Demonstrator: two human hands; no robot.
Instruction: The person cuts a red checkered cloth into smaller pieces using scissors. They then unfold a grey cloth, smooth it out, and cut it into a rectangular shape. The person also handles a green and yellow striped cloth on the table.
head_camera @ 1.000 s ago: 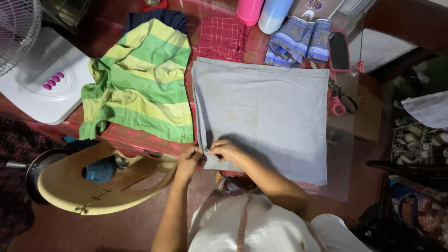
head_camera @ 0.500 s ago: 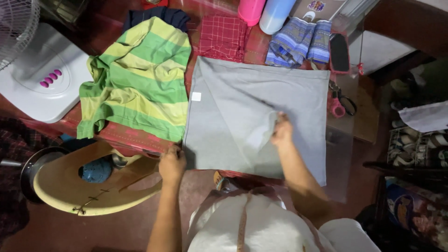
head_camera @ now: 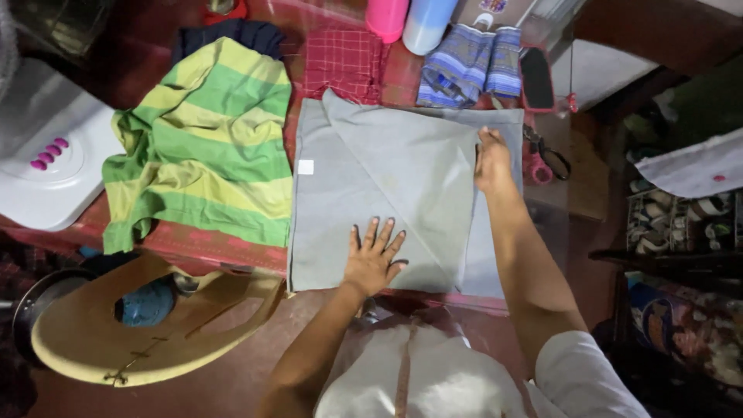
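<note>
Grey cloth (head_camera: 387,178) spread flat on the red table (head_camera: 201,240), one flap folded diagonally across. Small white square label (head_camera: 306,166) near its left edge. Left hand (head_camera: 373,259) pressed flat, fingers splayed; right hand (head_camera: 492,159) pinching the folded edge. Beyond, pink bottle (head_camera: 387,17) and pale blue bottle (head_camera: 427,22), contents unseen.

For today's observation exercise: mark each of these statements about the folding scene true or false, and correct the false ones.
1. The left hand lies flat on the grey cloth. True.
2. The right hand holds the scissors. False: it rests on the grey cloth near its right edge.
3. A green and yellow striped shirt lies left of the grey cloth. True.
4. The grey cloth is rolled into a tube. False: it lies flat, with a diagonal fold.
</note>
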